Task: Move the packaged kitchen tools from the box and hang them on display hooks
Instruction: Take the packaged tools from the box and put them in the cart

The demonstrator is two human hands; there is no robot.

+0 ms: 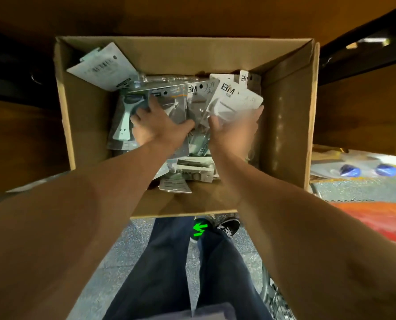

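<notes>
An open cardboard box (284, 116) stands in front of me, holding several packaged kitchen tools on white and grey cards. Both my arms reach down into it. My left hand (155, 125) lies on the packs at the left, its fingers spread over a grey card (169, 105) next to a pale blue peeler pack (123, 125). My right hand (232, 132) grips a bunch of clear-fronted white packs (234, 100) printed "BM", thumb on the front and fingers round the right edge. No display hooks are in view.
Brown shelving (358, 107) surrounds the box on both sides and behind. On the floor at the right lie bagged goods with blue parts (365, 170) and an orange-red sheet (377, 218). My legs and shoes (227, 227) stand on grey flooring below the box.
</notes>
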